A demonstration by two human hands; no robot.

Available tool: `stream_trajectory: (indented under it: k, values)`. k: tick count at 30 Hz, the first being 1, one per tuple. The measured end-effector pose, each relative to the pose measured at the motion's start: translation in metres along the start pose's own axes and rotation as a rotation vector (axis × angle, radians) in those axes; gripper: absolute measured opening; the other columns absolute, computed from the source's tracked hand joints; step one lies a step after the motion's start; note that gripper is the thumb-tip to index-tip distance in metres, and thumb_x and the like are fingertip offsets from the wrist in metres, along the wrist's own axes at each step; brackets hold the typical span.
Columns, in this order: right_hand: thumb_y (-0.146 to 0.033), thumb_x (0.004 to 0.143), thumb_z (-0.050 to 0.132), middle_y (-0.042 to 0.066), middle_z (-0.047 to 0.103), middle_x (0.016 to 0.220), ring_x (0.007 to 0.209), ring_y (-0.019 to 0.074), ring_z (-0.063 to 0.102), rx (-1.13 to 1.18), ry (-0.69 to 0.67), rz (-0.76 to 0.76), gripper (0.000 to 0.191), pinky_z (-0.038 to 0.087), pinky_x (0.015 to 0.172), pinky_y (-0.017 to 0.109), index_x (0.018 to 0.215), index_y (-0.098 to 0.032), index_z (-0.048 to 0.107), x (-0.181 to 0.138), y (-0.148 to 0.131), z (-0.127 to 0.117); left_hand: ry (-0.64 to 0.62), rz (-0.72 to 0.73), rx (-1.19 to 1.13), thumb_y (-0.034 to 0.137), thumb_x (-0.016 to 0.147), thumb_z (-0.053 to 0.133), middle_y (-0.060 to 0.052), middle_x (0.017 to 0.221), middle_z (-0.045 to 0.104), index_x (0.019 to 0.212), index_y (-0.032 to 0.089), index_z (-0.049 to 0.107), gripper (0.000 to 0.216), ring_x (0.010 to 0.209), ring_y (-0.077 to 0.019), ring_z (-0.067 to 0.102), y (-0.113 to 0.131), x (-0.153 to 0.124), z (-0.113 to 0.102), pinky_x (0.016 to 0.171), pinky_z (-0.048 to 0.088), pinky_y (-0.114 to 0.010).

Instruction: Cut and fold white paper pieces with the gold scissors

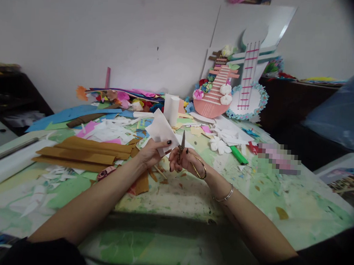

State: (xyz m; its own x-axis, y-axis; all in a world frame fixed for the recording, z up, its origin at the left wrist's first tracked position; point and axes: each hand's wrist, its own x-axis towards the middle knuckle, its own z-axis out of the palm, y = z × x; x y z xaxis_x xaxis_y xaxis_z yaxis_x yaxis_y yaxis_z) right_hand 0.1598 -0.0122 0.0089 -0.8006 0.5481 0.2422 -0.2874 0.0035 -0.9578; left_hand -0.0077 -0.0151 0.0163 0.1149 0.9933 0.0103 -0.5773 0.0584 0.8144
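Over the middle of the table, my left hand (pixel 152 151) pinches a folded piece of white paper (pixel 161 128), thumb on the near face. My right hand (pixel 185 160) grips a pair of scissors (pixel 199 168) with gold-coloured handles. The blades point up and away, close to the paper's right edge; whether they touch it I cannot tell. One handle loop hangs on the wrist side of the hand. Behind the paper stands a white paper roll (pixel 173 110). Beneath my hands lie brown scraps and a thin wooden stick (pixel 160 171).
Brown crepe paper strips (pixel 87 151) and a white roll (pixel 12 161) lie to the left. White cut paper flowers (pixel 220 145) and a green roll (pixel 239 155) are on the right. Decorated cardboard instruments (pixel 216 93) lean at the back wall. Coloured scraps litter the table (pixel 173 199).
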Motion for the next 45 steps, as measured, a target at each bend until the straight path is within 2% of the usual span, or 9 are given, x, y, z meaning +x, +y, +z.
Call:
stream_trajectory:
  k: [17,22,29,36,45]
  values:
    - [-0.066,0.083,0.044,0.002,0.056,0.059,0.046,0.0081,0.039,-0.032,0.001,-0.062,0.056,0.035,0.048,0.023,0.088,-0.012,0.057,-0.001,0.005,-0.003,-0.032,0.011,0.014,0.013,0.056,0.077,-0.003,0.074,0.07,0.079,0.014,0.065,0.026,0.064,-0.0149,0.063,-0.003,0.002,-0.003,0.06,0.049,-0.024]
    - [-0.063,0.086,0.04,-0.001,0.052,0.055,0.043,0.007,0.038,-0.064,0.003,-0.085,0.055,0.032,0.045,0.022,0.089,-0.011,0.058,-0.001,0.004,-0.003,-0.013,-0.007,0.0,0.012,0.055,0.079,-0.003,0.078,0.07,0.083,0.013,0.065,0.031,0.068,-0.0143,0.064,-0.004,0.005,-0.008,0.06,0.049,-0.024]
    - [-0.053,0.091,0.038,-0.001,0.052,0.05,0.037,0.0067,0.035,-0.109,0.046,-0.132,0.045,0.026,0.038,0.02,0.07,-0.015,0.052,-0.001,0.013,-0.008,-0.004,-0.024,-0.008,0.013,0.056,0.079,0.0,0.079,0.069,0.086,0.014,0.065,0.033,0.07,-0.0126,0.064,-0.006,0.007,-0.012,0.063,0.051,-0.024]
    - [-0.066,0.082,0.043,-0.003,0.052,0.046,0.033,0.0052,0.033,-0.166,0.083,-0.037,0.057,0.026,0.035,0.018,0.084,-0.011,0.059,-0.002,0.006,-0.006,0.008,-0.008,-0.024,0.012,0.056,0.078,0.0,0.077,0.069,0.083,0.013,0.065,0.03,0.067,-0.0122,0.063,-0.004,0.006,-0.01,0.06,0.052,-0.024]
    - [-0.068,0.079,0.046,-0.002,0.053,0.043,0.028,0.0043,0.031,-0.164,0.08,0.014,0.06,0.027,0.031,0.017,0.082,-0.01,0.059,-0.002,0.001,-0.004,0.03,-0.011,-0.055,0.008,0.056,0.076,0.002,0.069,0.066,0.078,0.013,0.063,0.026,0.057,-0.0098,0.059,0.001,0.002,-0.003,0.053,0.051,-0.022]
